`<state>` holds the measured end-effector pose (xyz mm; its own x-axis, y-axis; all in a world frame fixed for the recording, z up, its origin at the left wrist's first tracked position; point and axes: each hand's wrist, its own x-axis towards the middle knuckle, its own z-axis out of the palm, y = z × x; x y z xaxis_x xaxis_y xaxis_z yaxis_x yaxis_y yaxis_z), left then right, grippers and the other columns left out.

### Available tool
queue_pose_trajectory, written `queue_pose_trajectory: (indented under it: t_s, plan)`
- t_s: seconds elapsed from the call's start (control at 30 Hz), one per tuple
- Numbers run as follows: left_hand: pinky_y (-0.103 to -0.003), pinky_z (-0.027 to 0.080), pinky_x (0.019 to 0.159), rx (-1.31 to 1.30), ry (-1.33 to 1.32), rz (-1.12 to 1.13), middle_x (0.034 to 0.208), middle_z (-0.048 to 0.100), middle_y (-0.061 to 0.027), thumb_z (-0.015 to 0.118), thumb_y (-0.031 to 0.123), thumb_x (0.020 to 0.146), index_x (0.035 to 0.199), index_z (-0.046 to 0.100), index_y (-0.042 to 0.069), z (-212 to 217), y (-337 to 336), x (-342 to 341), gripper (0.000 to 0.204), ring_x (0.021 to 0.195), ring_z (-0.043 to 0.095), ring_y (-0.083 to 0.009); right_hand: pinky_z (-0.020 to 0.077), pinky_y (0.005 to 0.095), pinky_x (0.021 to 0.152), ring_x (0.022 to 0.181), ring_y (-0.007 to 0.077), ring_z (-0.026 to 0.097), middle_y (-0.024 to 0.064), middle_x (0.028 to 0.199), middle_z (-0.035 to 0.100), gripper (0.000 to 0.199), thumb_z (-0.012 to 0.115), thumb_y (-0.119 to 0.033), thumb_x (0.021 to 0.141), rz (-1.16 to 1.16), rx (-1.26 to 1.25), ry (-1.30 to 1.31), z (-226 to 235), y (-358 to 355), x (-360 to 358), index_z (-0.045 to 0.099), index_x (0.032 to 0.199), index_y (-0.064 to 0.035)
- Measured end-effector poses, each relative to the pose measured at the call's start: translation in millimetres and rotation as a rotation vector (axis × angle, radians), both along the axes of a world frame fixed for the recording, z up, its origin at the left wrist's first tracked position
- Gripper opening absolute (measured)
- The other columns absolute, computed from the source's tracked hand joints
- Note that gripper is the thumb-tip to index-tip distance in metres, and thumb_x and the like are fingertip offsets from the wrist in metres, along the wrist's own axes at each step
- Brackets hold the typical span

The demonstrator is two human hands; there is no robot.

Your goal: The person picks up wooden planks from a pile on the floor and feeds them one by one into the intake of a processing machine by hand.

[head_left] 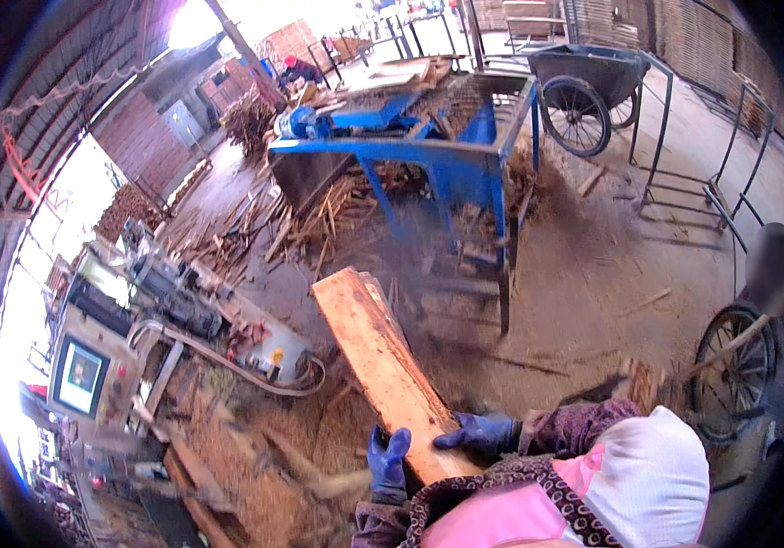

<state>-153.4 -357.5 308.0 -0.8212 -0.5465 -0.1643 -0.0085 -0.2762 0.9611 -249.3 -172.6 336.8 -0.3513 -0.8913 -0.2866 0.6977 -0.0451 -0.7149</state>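
- Currently, two hands in blue gloves, the left hand point(388, 466) and the right hand point(483, 432), grip a bundle of sawn boards point(383, 365) between them, one at each long edge.
- One thumb of the right hand lies across the top face; the left hand is closed on the opposite edge — how its fingers sit underneath, I cannot tell.
- At least two boards make up that bundle, laid lengthwise and slanting up and leftward from the person's front; the exact count is hidden.
- One blue metal machine table point(383, 146) stands beyond the far end, with one blue motor point(304, 123) at its left corner.
- Two spoked wheels carry one tub cart point(585, 71) at the upper right; one more spoked wheel point(735, 370) shows near the right rim.
- One control cabinet point(116, 361) with one lit screen point(80, 375) stands at the left.
- One co-worker point(300, 69) in red headwear is in the background.
- Wood scraps point(273, 215) litter the floor — too many to count.
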Motion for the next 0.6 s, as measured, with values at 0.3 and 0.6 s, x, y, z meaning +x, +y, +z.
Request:
queue_pose_trajectory:
  t_s: [0.3,0.6]
  plan:
    - [-0.031,0.046,0.084,-0.533,0.412,-0.137,0.111,0.059,-0.0084,0.073,0.023,0.081,0.123,0.053,0.001,235.6,-87.0,-425.3,0.051,0.096,0.055,-0.0191,0.0456,0.0350,0.086,0.097,0.0234,0.060,0.0100,0.108,0.062,0.034,0.060,-0.030,0.091,-0.395,0.106,1.349,210.6,-63.7,-482.8,0.059,0.115,-0.0060]
    - [-0.040,0.040,0.100,-1.128,0.329,-0.674,0.129,0.052,-0.0163,0.068,0.025,0.084,0.132,0.046,0.003,111.3,-99.3,-566.7,0.058,0.119,0.049,-0.0291,0.0415,0.0305,0.051,0.059,0.0152,0.053,0.0029,0.064,0.056,0.029,0.055,-0.040,0.088,-0.704,0.470,0.887,34.5,34.3,-608.8,0.062,0.077,-0.0128]
